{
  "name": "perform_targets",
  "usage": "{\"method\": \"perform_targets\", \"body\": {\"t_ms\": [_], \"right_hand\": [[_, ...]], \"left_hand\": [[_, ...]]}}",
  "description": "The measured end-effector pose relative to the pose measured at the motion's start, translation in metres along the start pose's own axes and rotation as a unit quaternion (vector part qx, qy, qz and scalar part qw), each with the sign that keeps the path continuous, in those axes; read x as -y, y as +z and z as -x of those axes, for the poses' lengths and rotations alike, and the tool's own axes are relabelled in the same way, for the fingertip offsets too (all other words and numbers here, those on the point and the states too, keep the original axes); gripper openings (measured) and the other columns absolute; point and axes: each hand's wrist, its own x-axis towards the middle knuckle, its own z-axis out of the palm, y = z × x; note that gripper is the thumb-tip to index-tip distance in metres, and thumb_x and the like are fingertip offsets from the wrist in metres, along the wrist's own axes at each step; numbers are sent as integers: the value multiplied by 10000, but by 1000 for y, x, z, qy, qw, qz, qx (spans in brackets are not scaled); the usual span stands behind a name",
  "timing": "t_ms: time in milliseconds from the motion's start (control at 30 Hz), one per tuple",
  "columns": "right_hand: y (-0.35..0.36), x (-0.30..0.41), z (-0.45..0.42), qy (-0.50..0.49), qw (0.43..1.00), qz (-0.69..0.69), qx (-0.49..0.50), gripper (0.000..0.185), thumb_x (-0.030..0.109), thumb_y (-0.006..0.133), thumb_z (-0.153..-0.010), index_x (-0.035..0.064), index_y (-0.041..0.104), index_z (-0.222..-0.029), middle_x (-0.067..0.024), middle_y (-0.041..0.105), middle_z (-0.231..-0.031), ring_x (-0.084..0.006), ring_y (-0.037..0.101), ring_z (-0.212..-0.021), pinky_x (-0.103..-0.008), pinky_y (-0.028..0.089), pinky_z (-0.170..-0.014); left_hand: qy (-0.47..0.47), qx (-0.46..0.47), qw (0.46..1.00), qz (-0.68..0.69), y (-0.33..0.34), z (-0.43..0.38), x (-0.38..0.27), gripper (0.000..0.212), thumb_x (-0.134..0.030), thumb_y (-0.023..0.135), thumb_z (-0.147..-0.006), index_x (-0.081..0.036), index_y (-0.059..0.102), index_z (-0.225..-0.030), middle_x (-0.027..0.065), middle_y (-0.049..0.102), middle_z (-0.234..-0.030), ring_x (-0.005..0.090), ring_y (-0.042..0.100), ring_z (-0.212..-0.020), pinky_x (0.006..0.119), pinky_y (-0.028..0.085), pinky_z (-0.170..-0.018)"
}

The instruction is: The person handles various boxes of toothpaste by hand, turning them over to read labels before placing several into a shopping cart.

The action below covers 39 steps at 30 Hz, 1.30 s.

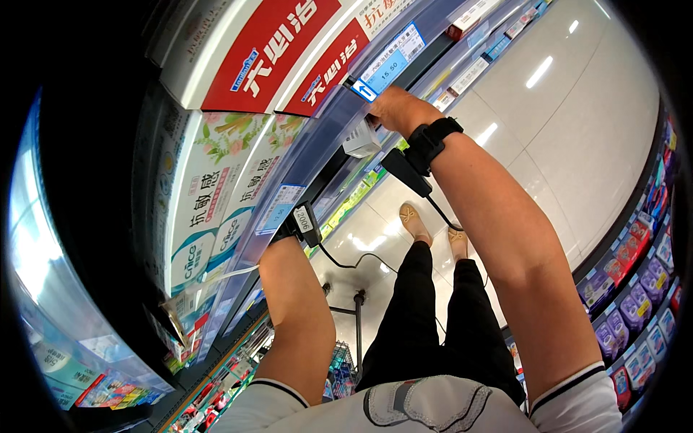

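My right hand (399, 110) reaches under the front edge of a store shelf (325, 135). A price tag hides its fingers. Just below that hand a white carton (361, 140) shows its end; whether my fingers touch it I cannot tell. My left forearm (292, 292) goes in below the same shelf edge, and the left hand itself is out of view behind it. Each wrist wears a black strap, with a black device (306, 223) on the left and another black device (407, 172) on the right, both cabled. Red-and-white toothpaste cartons (270, 54) and floral-printed white cartons (216, 189) stand on the shelf above.
Lower shelf rows (352, 197) carry more boxes. A wire basket (342, 362) and a dark metal stand leg (358, 330) are near my left side. Across the tiled floor (541, 124), a facing shelf holds purple packs (636, 306). Wrist cables hang by my legs.
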Motion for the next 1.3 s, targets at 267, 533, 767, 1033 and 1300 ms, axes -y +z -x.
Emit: {"method": "perform_targets", "body": {"t_ms": [267,533,767,1033,1300], "right_hand": [[5,13,17,-45,995,-78,41,577,518,663,-845,-37,666,-1003,-141,670,-888,-216,578,-745,-352,457,-706],[22,46,38,57,993,-98,13,578,539,699,-816,8,670,-1043,-111,672,-927,-196,573,-724,-341,452,-691],[40,2,42,98,985,-125,70,1304,718,756,-638,-77,220,-1522,-303,497,-1403,-373,519,-1296,-390,447,-1035],[51,-3,48,118,974,-188,53,1443,670,834,-593,-88,65,-1550,-314,388,-1482,-369,429,-1371,-400,403,-1092],[55,5,59,80,979,-185,31,1379,634,811,-617,-130,114,-1529,-346,385,-1477,-397,438,-1368,-388,405,-1091]], "left_hand": [[-56,14,980,190,4,16,-14,546,-393,459,-1025,-50,424,-1448,188,465,-1465,385,456,-1327,685,388,-1028],[-99,37,933,344,5,36,-23,526,-375,463,-1027,-42,444,-1433,195,487,-1445,385,475,-1312,687,384,-1028],[-129,-18,974,184,3,47,9,472,-341,474,-1031,-45,469,-1398,169,523,-1405,353,495,-1292,616,414,-1042],[-60,40,995,-71,-22,31,32,467,-278,572,-990,-117,463,-1415,118,514,-1403,291,476,-1309,544,405,-1070],[-115,-32,969,215,-11,42,15,533,-191,707,-920,-81,473,-1386,124,563,-1320,272,547,-1209,467,476,-1019]]}}
